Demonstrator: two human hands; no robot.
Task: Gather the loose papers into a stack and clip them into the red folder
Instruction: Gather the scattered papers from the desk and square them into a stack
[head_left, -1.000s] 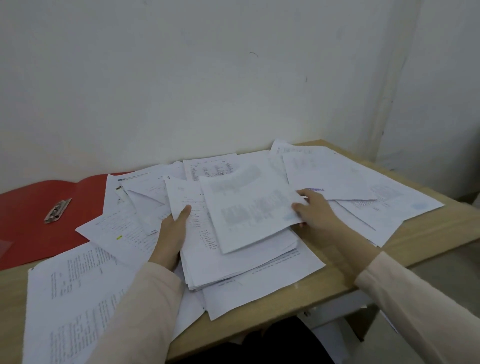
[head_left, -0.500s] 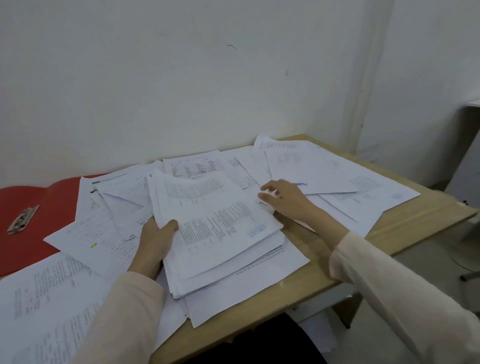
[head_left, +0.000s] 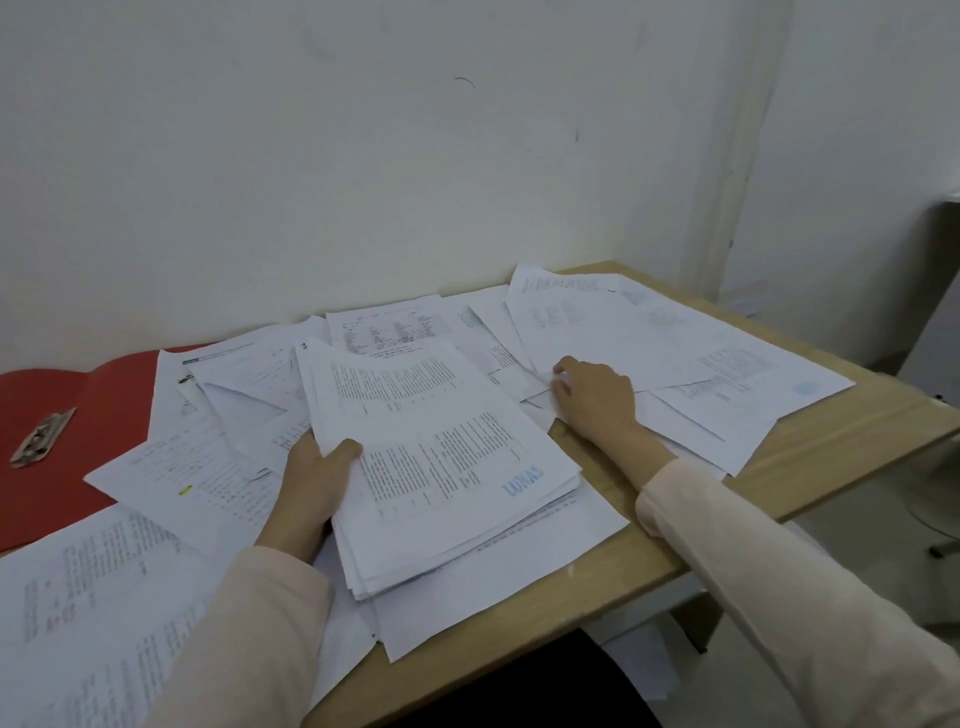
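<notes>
A stack of printed papers (head_left: 441, 467) lies slanted in the middle of the wooden table (head_left: 810, 467). My left hand (head_left: 314, 488) grips its left edge, thumb on top. My right hand (head_left: 595, 397) rests palm down on loose sheets (head_left: 675, 364) spread over the right half of the table, fingertips at the edge of one sheet. More loose sheets (head_left: 197, 467) lie to the left and near the front left corner. The red folder (head_left: 67, 452) lies open at the far left, partly covered by papers, with its metal clip (head_left: 41, 437) showing.
A white wall runs right behind the table. The table's front and right edges are close to the papers, and one sheet (head_left: 498, 587) overhangs the front edge. Grey furniture stands at the far right (head_left: 940, 364).
My right hand let go of the top sheet, now on the stack, and moved right onto the loose sheets. My left hand shifted its grip down the stack's left edge.
</notes>
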